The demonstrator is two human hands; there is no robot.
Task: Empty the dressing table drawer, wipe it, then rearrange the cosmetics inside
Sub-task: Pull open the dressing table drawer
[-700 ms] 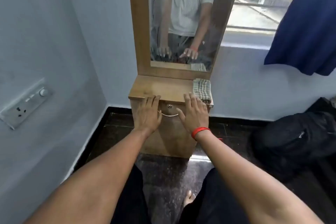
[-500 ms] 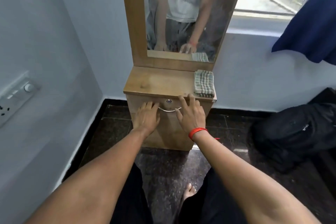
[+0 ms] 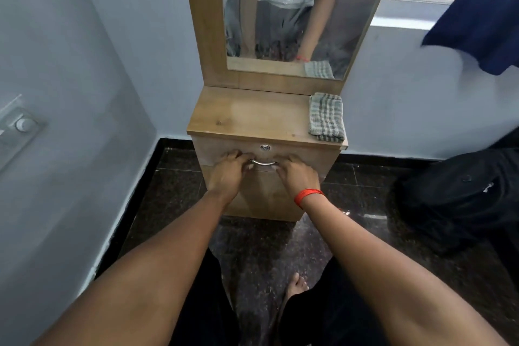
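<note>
Hands meet at the drawer handle (image 3: 263,163), the curved metal pull on the front of the dressing table drawer (image 3: 306,156), just below its small round lock (image 3: 264,147). The left hand (image 3: 229,171) curls its fingers, bunched together, onto the left end of the pull, and the right hand (image 3: 298,175), with a red wristband (image 3: 308,195), does the same at the right end. Motion blur hides how far the fingertips hook behind the bar. A grip at both ends likely serves to draw the drawer out straight rather than skewed. The drawer is closed, its front flush with the cabinet, so the cosmetics are out of sight and emptying has not begun.

A folded checked cloth (image 3: 326,117) lies at the right edge of the dressing table top (image 3: 247,115), probably set there ready for wiping, close to hand yet off the drawer's path. The rest of the top gives room to set things down. In front, dark stone floor (image 3: 252,250) lies open between the person's knees, so the drawer can travel toward them. A black bag (image 3: 455,199) crowds the right side, and the wall (image 3: 84,93) hems in the left.
</note>
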